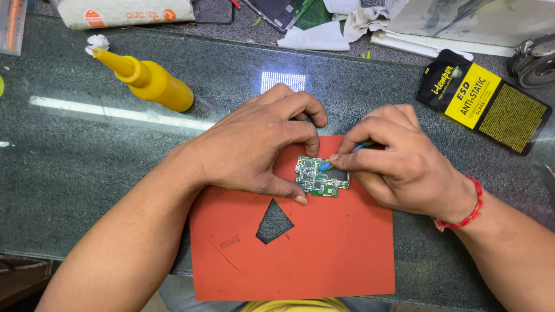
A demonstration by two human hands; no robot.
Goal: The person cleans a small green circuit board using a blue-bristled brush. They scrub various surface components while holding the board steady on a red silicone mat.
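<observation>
Left hand steadies circuit board; right hand pinches blue tool.

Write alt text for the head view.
Two hands work on a small green circuit board on a red mat: the left hand pins it down, the right hand touches it with a blue tool. A yellow bottle lies on the glass table.

Bare forearms; a red beaded bracelet circles the right wrist.
</observation>
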